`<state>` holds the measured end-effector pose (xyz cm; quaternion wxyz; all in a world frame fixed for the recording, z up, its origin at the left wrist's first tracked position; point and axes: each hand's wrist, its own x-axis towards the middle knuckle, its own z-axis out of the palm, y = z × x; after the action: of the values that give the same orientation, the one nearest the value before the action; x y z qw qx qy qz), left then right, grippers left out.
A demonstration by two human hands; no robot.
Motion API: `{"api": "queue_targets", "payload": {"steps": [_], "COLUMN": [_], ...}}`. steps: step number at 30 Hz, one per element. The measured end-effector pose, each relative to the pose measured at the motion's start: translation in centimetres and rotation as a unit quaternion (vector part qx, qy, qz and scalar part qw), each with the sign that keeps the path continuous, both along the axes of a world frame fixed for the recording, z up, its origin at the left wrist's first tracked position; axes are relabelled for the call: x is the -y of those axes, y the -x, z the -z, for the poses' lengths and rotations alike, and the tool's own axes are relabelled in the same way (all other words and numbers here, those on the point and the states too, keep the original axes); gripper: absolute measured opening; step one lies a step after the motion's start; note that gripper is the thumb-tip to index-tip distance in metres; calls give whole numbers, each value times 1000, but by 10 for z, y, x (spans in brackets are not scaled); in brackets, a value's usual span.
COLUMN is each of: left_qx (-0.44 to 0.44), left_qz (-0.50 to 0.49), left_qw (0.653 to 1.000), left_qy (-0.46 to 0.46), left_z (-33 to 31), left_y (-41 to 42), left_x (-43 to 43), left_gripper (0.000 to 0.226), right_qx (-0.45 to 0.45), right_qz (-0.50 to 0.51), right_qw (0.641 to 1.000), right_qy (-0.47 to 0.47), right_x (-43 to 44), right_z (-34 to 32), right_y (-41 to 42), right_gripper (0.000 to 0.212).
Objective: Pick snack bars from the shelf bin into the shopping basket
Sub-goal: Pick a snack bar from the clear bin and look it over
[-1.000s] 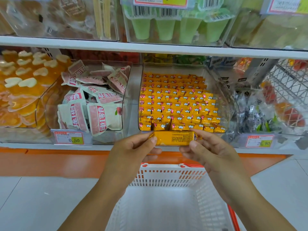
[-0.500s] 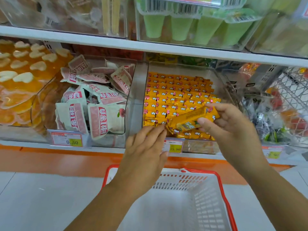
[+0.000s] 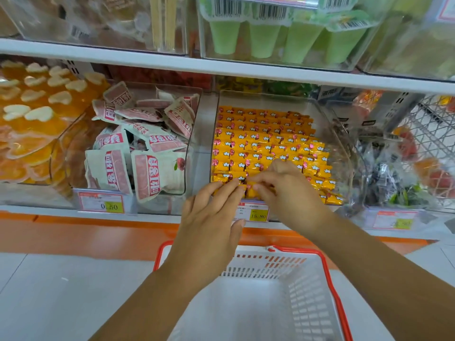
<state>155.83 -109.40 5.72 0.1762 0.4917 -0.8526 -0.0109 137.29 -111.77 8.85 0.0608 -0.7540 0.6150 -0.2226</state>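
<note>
Below the bin, the basket shows no bars in its visible part. At the bin's front edge the left hand lays straight fingers against the front row, while the right hand pinches a snack bar with curled fingers. A second ago both hands held that bar out from the bin, above the basket; now it is back among the rows, so the pick looks undone.
</note>
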Motion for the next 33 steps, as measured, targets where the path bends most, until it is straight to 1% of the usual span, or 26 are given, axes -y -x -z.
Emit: {"api": "queue_targets", "payload": {"steps": [1, 2, 3, 5, 6, 8, 9, 13, 16, 18, 20, 21, 23, 24, 25, 27, 28, 29, 31, 32, 33], "left_qx": [-9, -13, -12, 0, 10, 29, 35, 37, 37, 31, 5, -28, -129, -183, -234, -325, -367, -414, -505, -537, -555], "left_qz": [5, 11, 21, 39, 41, 35, 33, 31, 28, 31, 28, 23, 0, -10, -14, -7, 0, 5, -11, -29, -47], "left_qw": [1000, 1000, 1000, 999, 999, 999, 999, 999, 998, 998, 998, 996, 984, 973, 959, 919, 890, 851, 759, 725, 709], "left_qy": [-4, -5, -3, 0, 0, 1, 0, -5, -31, -52, -64, -82, -125, -143, -161, -222, -270, -323, -412, -430, -432], "left_z": [0, 0, 1, 3, 5, 7, 8, 7, 3, 2, 0, -3, -14, -21, -29, -43, -48, -53, -60, -61, -61], "left_y": [2, 4, 7, 13, 16, 20, 21, 23, 23, 22, 22, 23, 27, 28, 29, 26, 24, 21, 14, 9, 3], "left_x": [0, -1, -2, -3, -3, -2, -1, 3, 3, 2, 1, 0, -7, -12, -17, -28, -33, -38, -47, -51, -54], "left_gripper": [59, 60, 60, 61, 62, 63, 64, 63, 64, 68, 71, 70, 64, 60, 55, 44, 38, 32, 27, 26, 25], "right_qx": [-14, -17, 0, 84, 119, 143, 130, 5, -25, -18, 40, 72, 132, 182, 244, 373, 432, 485, 568, 593, 613], "right_qz": [-1, -4, -6, 7, 27, 57, 59, 28, 32, 39, 60, 67, 68, 63, 61, 63, 59, 54, 59, 60, 58], "right_qw": [1000, 1000, 1000, 994, 990, 986, 988, 999, 999, 999, 997, 994, 985, 976, 961, 920, 894, 868, 819, 803, 788], "right_qy": [15, 9, -15, -69, -69, -57, -59, -24, 0, 18, 30, 42, 87, 104, 111, 105, 102, 92, 56, 30, -6], "right_x": [-1, -1, 1, 2, 2, -1, -4, -11, -10, -13, -20, -27, -47, -59, -72, -97, -107, -115, -127, -131, -134], "right_z": [4, 6, 3, -7, -13, -16, -15, -2, -9, -16, -26, -31, -39, -41, -44, -51, -53, -53, -51, -48, -45], "right_y": [-1, -1, 0, 9, 15, 25, 26, 18, 19, 18, 16, 14, 10, 9, 7, 1, -2, -4, -7, -7, -8], "right_gripper": [21, 20, 20, 21, 22, 24, 24, 21, 13, 12, 13, 13, 11, 10, 14, 20, 21, 20, 15, 9, 10]}}
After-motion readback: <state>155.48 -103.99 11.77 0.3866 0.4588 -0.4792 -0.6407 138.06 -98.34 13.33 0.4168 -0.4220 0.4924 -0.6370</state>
